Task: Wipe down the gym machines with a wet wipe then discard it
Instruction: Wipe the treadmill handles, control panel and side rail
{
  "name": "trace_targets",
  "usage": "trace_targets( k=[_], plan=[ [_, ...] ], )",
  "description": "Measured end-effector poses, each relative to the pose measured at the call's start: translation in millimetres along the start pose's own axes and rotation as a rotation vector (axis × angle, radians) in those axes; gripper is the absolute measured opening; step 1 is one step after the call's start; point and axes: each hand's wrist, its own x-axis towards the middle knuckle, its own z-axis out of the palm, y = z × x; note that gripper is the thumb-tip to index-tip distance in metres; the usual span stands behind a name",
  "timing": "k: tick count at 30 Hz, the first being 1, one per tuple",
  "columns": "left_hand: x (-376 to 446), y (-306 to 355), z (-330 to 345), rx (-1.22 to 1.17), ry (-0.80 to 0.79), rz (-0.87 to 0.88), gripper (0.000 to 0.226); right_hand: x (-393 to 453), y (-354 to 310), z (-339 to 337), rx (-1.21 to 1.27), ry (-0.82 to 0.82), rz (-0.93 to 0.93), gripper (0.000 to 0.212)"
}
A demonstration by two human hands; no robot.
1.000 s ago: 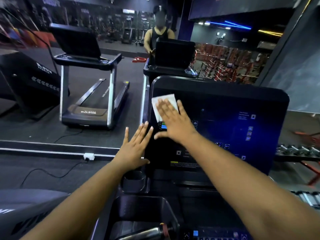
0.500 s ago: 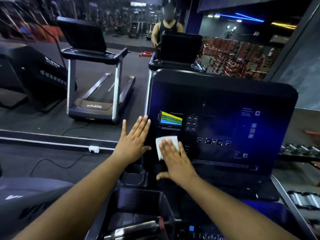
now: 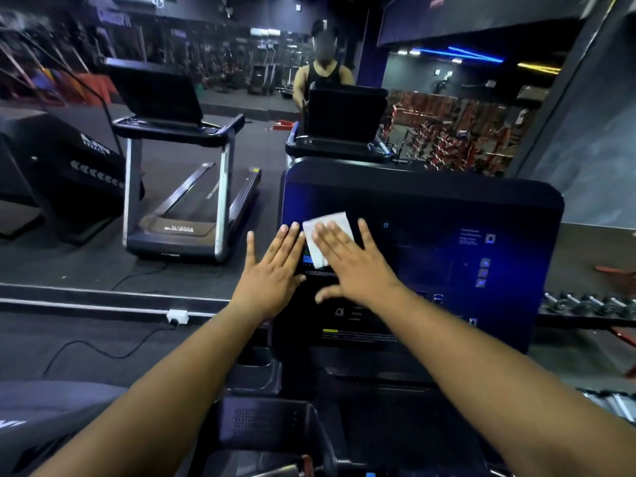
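Note:
A dark treadmill console screen [image 3: 430,256] stands in front of me, lit faintly blue. A white wet wipe [image 3: 327,235] lies flat against its upper left part. My right hand [image 3: 351,263] presses the wipe to the screen with straight, spread fingers; most of the wipe's lower half is hidden under them. My left hand [image 3: 272,270] rests flat with straight fingers on the console's left edge, right beside the wipe.
A mirror wall ahead reflects a second treadmill [image 3: 186,187], this console's back and a person [image 3: 323,77]. A power strip [image 3: 177,316] and cable lie on the floor at left. Dumbbells [image 3: 585,304] line the right. A black console tray [image 3: 268,428] sits below my arms.
My right hand has slid the wipe up from the lower left of the screen to its upper left. The left hand has stayed on the console's edge.

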Motion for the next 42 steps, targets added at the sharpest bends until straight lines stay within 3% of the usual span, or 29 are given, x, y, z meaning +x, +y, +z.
trace_targets(
  k=[5, 10, 14, 19, 21, 25, 28, 34, 38, 42],
  plan=[
    [9.8, 5.1, -5.8, 0.044, -0.008, 0.013, 0.079, 45.8, 44.6, -50.1, 0.027, 0.08, 0.198, 0.12],
    [-5.5, 6.2, -0.7, 0.02, -0.012, 0.0, 0.083, 14.6, 30.4, -21.4, 0.231, 0.102, 0.381, 0.129],
    [-23.1, 13.2, 10.5, 0.047, -0.01, 0.016, 0.083, -47.3, -33.7, 37.2, 0.253, 0.022, 0.229, 0.135],
    [-51.6, 32.0, 29.7, 0.065, -0.059, 0.106, 0.083, -125.4, -95.9, 96.0, 0.236, -0.209, 0.007, 0.131],
    [-55.9, 36.8, 31.3, 0.051, -0.079, 0.106, 0.084, -145.9, -95.9, 107.0, 0.191, -0.289, -0.062, 0.128],
    [-52.6, 41.7, 28.9, 0.032, -0.078, 0.118, 0.089, -148.1, -52.8, 106.7, 0.096, -0.3, -0.148, 0.121],
    [-41.1, 45.3, 26.4, 0.028, -0.068, 0.101, 0.095, -115.2, -17.5, 81.5, 0.072, -0.228, -0.063, 0.121],
    [-11.7, 52.3, 13.7, 0.064, -0.052, 0.12, 0.105, -18.7, 42.0, 11.3, 0.064, 0.064, 0.126, 0.126],
    [-4.3, 53.7, 8.0, 0.079, -0.068, 0.118, 0.112, 10.7, 81.0, -23.2, 0.068, 0.098, 0.283, 0.125],
    [-8.7, 53.8, 10.2, 0.083, -0.061, 0.104, 0.109, -11.8, 76.5, -9.4, 0.223, 0.11, 0.458, 0.128]
  ],
)
